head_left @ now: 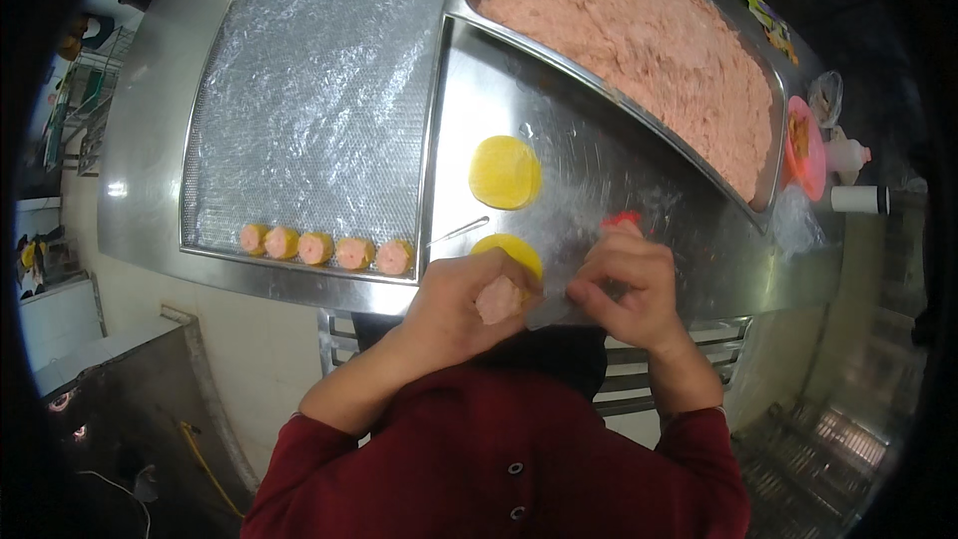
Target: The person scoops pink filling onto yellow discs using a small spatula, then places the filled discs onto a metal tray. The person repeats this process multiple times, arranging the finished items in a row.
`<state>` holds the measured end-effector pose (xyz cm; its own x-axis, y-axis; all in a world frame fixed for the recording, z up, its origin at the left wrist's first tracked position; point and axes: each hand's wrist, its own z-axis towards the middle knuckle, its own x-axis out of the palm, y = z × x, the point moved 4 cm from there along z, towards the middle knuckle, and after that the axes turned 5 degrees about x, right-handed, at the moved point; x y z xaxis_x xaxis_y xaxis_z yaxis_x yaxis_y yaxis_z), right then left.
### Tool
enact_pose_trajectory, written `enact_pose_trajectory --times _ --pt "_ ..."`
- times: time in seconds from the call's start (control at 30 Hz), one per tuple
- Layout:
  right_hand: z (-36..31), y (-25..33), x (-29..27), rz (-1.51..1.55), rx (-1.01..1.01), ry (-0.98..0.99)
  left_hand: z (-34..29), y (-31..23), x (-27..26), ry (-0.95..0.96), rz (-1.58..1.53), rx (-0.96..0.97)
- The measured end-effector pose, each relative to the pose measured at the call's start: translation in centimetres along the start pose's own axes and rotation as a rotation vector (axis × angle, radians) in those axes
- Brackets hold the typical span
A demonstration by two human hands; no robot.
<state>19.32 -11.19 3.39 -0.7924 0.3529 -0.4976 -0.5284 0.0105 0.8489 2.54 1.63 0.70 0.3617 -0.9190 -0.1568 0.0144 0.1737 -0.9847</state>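
Note:
My left hand (439,311) is closed round a dumpling, whose pink filling (498,301) shows at the top of the fist; most of its wrapper is hidden. To its right, my right hand (631,284) is curled with its fingers bent, slightly blurred. A small red tool (621,219) pokes out beyond its fingers, with pink paste near it; the rest of the tool is hidden. Just behind my left hand lies a yellow round wrapper (514,252), partly covered. Farther back is a stack of yellow wrappers (505,172). Several open-topped yellow dumplings (315,248) line the near edge of the tray.
The mesh tray (309,90), lined with clear film, fills the left of the steel table (559,120). A deep metal pan (599,92) of pink minced filling stands at the far right. A thin metal utensil (459,230) lies beside the tray. A pink bowl (816,155) sits at right.

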Motion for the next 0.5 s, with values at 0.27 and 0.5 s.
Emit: enact_pose_trajectory --times 0.27,0.5 --pt "0.6 0.0 1.8 -0.143 -0.080 -0.061 -0.7 -0.1 0.3 -0.076 0.139 -0.012" --pt "0.2 0.1 1.8 -0.104 -0.065 -0.110 -0.6 0.0 0.7 -0.067 0.173 0.032"
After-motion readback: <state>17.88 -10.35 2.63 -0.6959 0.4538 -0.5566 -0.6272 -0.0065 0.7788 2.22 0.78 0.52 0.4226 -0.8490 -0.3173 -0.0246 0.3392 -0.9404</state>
